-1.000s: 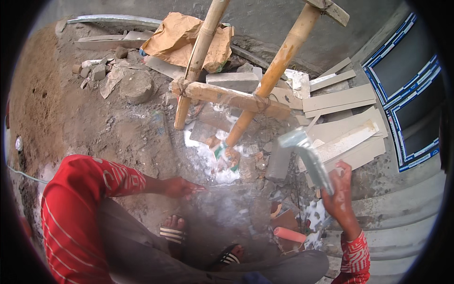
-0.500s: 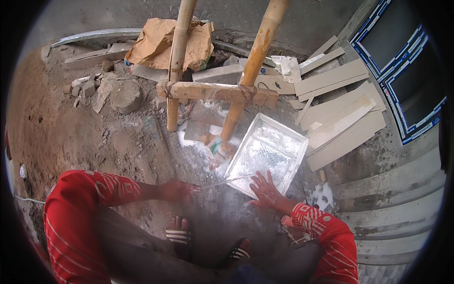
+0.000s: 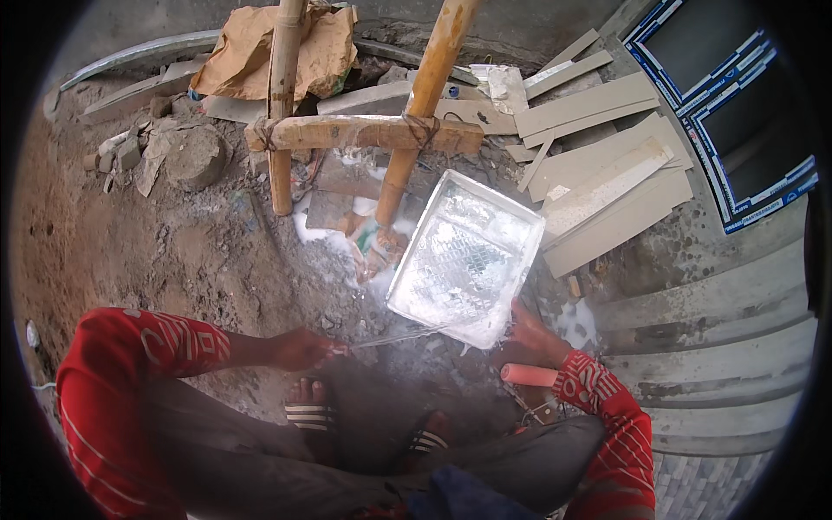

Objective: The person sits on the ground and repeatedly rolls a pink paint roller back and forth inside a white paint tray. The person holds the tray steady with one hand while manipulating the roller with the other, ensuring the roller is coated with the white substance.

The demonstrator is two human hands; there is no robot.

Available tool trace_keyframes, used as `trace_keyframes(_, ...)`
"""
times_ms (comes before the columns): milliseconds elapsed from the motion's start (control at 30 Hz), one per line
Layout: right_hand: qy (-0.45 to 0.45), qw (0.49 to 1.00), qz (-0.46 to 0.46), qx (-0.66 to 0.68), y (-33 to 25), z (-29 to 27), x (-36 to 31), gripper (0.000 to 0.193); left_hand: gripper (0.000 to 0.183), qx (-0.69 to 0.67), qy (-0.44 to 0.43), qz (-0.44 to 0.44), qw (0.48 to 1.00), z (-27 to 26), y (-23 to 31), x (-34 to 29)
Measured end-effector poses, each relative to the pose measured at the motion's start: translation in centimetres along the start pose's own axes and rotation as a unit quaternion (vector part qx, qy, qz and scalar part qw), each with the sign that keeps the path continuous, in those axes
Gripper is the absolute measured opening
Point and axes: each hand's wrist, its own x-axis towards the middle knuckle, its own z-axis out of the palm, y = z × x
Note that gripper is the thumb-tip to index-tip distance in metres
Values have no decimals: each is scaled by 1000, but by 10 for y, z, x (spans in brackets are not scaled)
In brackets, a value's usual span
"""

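Observation:
A white-smeared rectangular paint tray (image 3: 472, 251) with a ribbed bottom lies at a slant ahead of my feet. My right hand (image 3: 530, 334) is closed on its near right corner. My left hand (image 3: 312, 348) is closed in front of my left foot; what it holds is too small to make out. From those fingers a thin clear streak (image 3: 407, 336), looking like a jet of water, runs to the tray's near edge. A pink-orange cylinder (image 3: 529, 374) shows beside my right wrist.
A bamboo frame (image 3: 364, 134) stands beyond the tray. White liquid (image 3: 316, 227) is spilled on the dirt around its foot. Board offcuts (image 3: 607, 199) lie at the right, near corrugated sheets (image 3: 711, 347). Crumpled brown paper (image 3: 251, 52) and rubble (image 3: 195, 156) lie at the back left.
My right hand has gone from spread fingers over the tray's near edge to a grip on its near right corner. The view has shifted, and more of the pink-orange cylinder shows.

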Motion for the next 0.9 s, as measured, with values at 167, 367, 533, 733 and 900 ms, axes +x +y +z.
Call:
trace_keyframes(167,-38,998,-54,-15,-25,10,6,89,32,-35,-20,8,999,15,-15,-8)
trace_keyframes(367,-66,998,-12,5,-25,-20,18,75,32,-15,-52,-22,998,10,11,-8)
trace_keyframes(533,-116,986,58,-101,-17,-31,10,64,33,-58,-64,-53,995,14,5,-7)
trace_keyframes(733,-205,956,32,-205,-15,15,-48,50,32,-45,-70,-67,994,9,7,-8)
trace_keyframes(900,-100,966,-21,-236,-46,53,-76,39,32,-44,-51,-56,996,10,-2,-4)
